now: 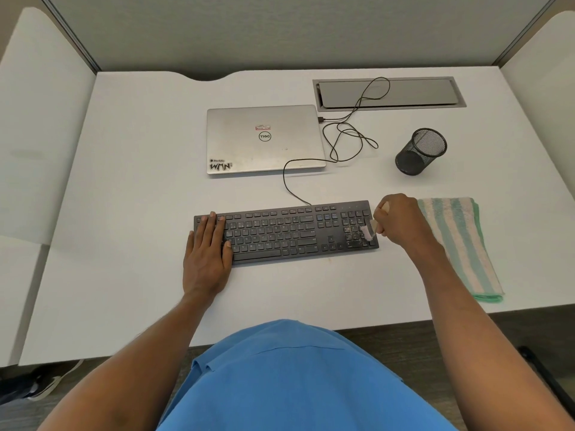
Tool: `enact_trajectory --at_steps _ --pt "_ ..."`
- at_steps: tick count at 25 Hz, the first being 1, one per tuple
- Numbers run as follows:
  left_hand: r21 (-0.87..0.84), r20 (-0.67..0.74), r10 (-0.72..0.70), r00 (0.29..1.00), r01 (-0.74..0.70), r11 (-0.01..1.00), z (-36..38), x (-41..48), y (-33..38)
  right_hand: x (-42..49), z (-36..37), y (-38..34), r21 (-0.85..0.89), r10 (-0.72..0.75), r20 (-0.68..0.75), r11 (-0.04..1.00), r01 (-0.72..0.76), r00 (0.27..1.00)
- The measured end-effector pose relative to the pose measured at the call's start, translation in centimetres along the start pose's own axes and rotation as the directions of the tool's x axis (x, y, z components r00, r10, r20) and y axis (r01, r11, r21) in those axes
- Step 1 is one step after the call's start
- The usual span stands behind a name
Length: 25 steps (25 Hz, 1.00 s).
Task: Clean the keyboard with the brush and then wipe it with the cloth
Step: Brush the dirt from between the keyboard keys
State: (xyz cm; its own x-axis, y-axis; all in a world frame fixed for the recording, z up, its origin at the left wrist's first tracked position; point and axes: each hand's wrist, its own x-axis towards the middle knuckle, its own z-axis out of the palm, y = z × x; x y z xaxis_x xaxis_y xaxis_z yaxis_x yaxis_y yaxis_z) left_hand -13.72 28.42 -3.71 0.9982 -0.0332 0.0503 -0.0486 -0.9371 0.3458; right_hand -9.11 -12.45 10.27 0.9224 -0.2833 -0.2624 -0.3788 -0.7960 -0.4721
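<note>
One keyboard (286,233), one brush (371,227), one striped cloth (457,241). The right hand (401,220) grips the brush on the number pad. The left hand (208,247) lies flat, fingers straight, on the keys.

Keyboard (280,234) is matte black with pale key legends. The brush (367,234) in the right hand (401,220) has pinkish-white bristles, tan handle. Cloth (460,244) just right of that hand is cream with mint-green stripes and a green hem. Bench (124,213) is plain white, laptop (264,140) silver.

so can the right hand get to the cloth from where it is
Probably yes: the cloth lies flat on the desk just beside the right hand, with nothing between them. But its fingers grip the brush, which it would likely have to set down first.
</note>
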Motion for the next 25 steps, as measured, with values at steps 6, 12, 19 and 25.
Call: enact_trajectory --at_steps 6,12,19,25 --pt "-0.001 -0.001 0.003 1.0 -0.003 1.0 0.0 0.1 0.1 -0.6 0.4 -0.4 0.035 -0.043 -0.091 0.998 0.046 0.995" --pt "0.003 0.003 0.001 1.0 -0.001 1.0 0.1 0.0 0.1 -1.3 0.2 0.1 -0.049 -0.007 0.034 0.999 0.009 0.999" --pt "0.003 -0.001 0.003 1.0 -0.003 1.0 0.0 0.0 0.1 -1.4 0.0 -0.4 0.062 -0.024 -0.074 0.998 0.028 0.997" --pt "0.003 0.003 0.001 1.0 -0.001 1.0 0.0 0.0 0.0 -1.9 0.3 0.0 0.003 0.035 -0.001 0.999 -0.035 0.999"
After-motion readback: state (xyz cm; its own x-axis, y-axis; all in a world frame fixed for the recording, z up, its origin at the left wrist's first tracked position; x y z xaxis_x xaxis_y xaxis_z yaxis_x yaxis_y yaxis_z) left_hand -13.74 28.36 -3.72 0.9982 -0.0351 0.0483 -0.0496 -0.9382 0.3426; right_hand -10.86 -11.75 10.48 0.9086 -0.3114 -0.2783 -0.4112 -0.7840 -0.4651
